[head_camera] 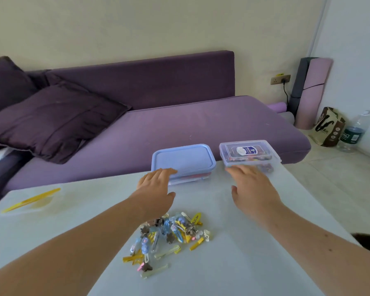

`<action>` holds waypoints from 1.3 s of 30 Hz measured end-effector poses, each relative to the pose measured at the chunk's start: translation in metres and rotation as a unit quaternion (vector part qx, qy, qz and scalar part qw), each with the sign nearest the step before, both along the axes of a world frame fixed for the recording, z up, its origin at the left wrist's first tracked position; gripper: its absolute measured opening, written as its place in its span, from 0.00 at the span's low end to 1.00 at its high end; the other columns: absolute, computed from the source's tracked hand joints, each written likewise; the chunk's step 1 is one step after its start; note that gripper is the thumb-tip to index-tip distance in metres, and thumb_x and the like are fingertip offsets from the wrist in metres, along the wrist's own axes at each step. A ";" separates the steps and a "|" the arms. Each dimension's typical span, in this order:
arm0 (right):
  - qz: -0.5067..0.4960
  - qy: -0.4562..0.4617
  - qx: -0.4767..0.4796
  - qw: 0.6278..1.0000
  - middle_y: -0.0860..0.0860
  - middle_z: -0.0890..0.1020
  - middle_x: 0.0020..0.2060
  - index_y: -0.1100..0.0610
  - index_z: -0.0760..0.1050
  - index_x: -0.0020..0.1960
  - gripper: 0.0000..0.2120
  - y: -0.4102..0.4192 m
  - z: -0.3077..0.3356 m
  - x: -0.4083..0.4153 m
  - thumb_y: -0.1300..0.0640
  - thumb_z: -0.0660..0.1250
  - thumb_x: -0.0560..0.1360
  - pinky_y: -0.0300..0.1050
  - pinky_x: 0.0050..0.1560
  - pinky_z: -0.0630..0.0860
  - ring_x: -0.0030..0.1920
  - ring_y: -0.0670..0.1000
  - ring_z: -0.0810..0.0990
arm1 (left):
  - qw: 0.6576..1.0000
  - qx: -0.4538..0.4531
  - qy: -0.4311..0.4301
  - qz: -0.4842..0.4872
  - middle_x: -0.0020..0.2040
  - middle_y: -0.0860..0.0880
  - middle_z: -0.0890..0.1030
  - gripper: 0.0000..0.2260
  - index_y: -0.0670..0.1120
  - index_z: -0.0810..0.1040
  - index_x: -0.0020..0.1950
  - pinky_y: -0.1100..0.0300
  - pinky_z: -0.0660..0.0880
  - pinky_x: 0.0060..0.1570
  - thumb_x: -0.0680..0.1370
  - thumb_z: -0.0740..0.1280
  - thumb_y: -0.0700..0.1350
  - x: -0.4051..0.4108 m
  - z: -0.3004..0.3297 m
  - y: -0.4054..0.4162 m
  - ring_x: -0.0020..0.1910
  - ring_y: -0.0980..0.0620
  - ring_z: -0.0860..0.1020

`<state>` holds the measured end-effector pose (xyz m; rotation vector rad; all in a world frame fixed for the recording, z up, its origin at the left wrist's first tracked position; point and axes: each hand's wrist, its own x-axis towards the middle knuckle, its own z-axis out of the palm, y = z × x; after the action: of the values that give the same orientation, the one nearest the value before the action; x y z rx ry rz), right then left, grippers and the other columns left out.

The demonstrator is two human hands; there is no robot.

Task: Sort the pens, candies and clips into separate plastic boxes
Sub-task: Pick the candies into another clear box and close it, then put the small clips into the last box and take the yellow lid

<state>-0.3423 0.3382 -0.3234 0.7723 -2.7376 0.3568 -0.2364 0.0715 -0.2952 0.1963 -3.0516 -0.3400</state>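
A heap of colourful hair clips lies on the white table between my forearms. At the far edge stands a plastic box with a blue lid, lid on, pink and blue things showing through its side. Right of it is a clear lidded box with small coloured items inside. My left hand reaches forward, fingertips touching the blue box's near left corner. My right hand is stretched out flat, fingertips at the clear box's front wall. Neither hand holds anything.
A clear box with a yellow lid sits at the table's far left. Behind the table is a purple sofa with dark cushions. On the floor at right stand a paper bag and a water bottle.
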 end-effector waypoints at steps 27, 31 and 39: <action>0.246 -0.199 0.097 0.944 0.36 0.79 0.54 0.40 0.77 0.55 0.11 -0.293 0.010 0.259 0.50 0.59 0.77 0.43 0.48 0.78 0.46 0.41 0.80 | 0.956 0.116 -0.077 0.258 0.83 0.57 0.48 0.26 0.58 0.56 0.80 0.55 0.41 0.78 0.83 0.56 0.59 0.363 -0.066 -0.255 0.81 0.57 0.45; 0.248 -0.164 0.081 0.951 0.38 0.73 0.61 0.40 0.74 0.63 0.14 -0.344 0.003 0.241 0.50 0.62 0.79 0.45 0.47 0.76 0.42 0.44 0.78 | 0.965 0.097 -0.072 0.235 0.82 0.58 0.45 0.27 0.61 0.53 0.80 0.55 0.38 0.77 0.82 0.54 0.63 0.352 -0.072 -0.270 0.80 0.58 0.42; 0.236 -0.084 0.054 0.967 0.43 0.66 0.74 0.46 0.62 0.76 0.25 -0.453 -0.004 0.209 0.55 0.61 0.80 0.50 0.48 0.74 0.62 0.55 0.78 | 0.968 0.095 -0.071 0.221 0.82 0.59 0.44 0.29 0.63 0.52 0.80 0.54 0.37 0.77 0.81 0.55 0.65 0.344 -0.078 -0.281 0.80 0.58 0.41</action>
<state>-0.1332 -0.1144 -0.3275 1.4941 -2.7159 0.3838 0.1077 -0.2096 -0.3734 0.9293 -2.9839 -0.6022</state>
